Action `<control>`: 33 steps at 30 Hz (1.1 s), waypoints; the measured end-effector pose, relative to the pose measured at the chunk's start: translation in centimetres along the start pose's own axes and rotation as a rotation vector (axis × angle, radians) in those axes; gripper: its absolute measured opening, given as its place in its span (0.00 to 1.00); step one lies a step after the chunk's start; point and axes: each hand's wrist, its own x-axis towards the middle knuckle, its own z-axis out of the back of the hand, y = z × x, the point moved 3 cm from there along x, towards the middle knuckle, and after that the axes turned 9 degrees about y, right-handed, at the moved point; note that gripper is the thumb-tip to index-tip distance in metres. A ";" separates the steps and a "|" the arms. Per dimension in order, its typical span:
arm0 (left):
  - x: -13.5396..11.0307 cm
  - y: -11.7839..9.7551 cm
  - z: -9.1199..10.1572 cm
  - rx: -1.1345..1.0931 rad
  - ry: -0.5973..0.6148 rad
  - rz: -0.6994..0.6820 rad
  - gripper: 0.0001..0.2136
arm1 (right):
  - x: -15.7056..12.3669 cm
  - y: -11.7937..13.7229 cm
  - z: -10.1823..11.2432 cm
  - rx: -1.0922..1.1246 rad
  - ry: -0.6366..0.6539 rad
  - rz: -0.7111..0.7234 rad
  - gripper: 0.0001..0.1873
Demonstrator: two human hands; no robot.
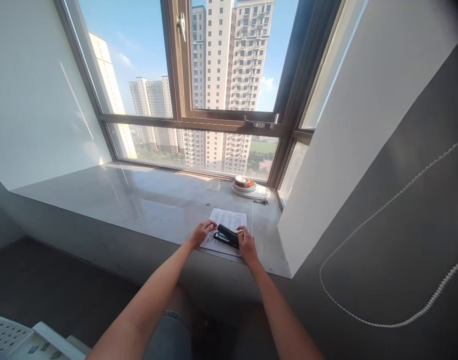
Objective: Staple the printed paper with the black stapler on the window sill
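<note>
A black stapler [227, 235] lies over printed sheets of paper [229, 217] on the window sill, its jaw pointing left. My right hand [246, 243] is closed around the stapler's rear end. Just off the front end of the stapler is my left hand [203, 232], fingers pinched together at the paper's left side. Whatever sits between those fingertips is too small to make out.
Stacked plates or round dishes [244, 184] stand at the back right of the sill [154, 200], with a small dark chain-like item [261, 202] in front. Tiny dark bits [208, 204] lie behind the paper. A bead cord [358, 310] hangs at right; a white perforated crate [11, 332] stands lower left.
</note>
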 end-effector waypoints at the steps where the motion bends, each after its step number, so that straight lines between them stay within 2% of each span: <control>1: 0.0 0.0 0.0 -0.004 0.009 -0.003 0.18 | 0.0 -0.1 -0.1 -0.001 -0.001 0.000 0.20; 4: 0.0 0.3 -0.1 -0.097 0.008 0.009 0.18 | 0.1 -0.2 -0.2 -0.021 0.008 0.002 0.21; 8: -0.1 0.7 -0.1 -0.318 -0.050 0.040 0.20 | 0.0 -0.4 -0.2 -0.036 0.014 -0.004 0.23; 10: 0.1 1.0 -0.1 -0.352 -0.082 0.047 0.20 | 0.1 -0.6 -0.1 -0.038 0.003 -0.001 0.24; 16: 0.7 1.8 -0.2 -0.269 -0.106 -0.012 0.15 | 0.2 -0.5 -0.1 -0.023 0.031 -0.020 0.26; 21: 0.5 1.6 -0.2 -0.166 -0.083 -0.048 0.11 | 0.0 0.4 -0.6 -0.023 0.185 0.037 0.26; 23: 0.4 1.3 -0.1 -0.106 -0.088 -0.060 0.10 | -0.1 0.5 -0.7 -0.070 0.207 0.048 0.27; 29: 0.0 0.9 0.0 -0.037 -0.100 -0.081 0.11 | -0.3 0.4 -0.7 -0.129 0.199 0.073 0.25; 33: 0.1 1.4 0.1 -0.076 -0.099 -0.080 0.10 | -0.4 0.7 -0.7 -0.151 0.198 0.080 0.23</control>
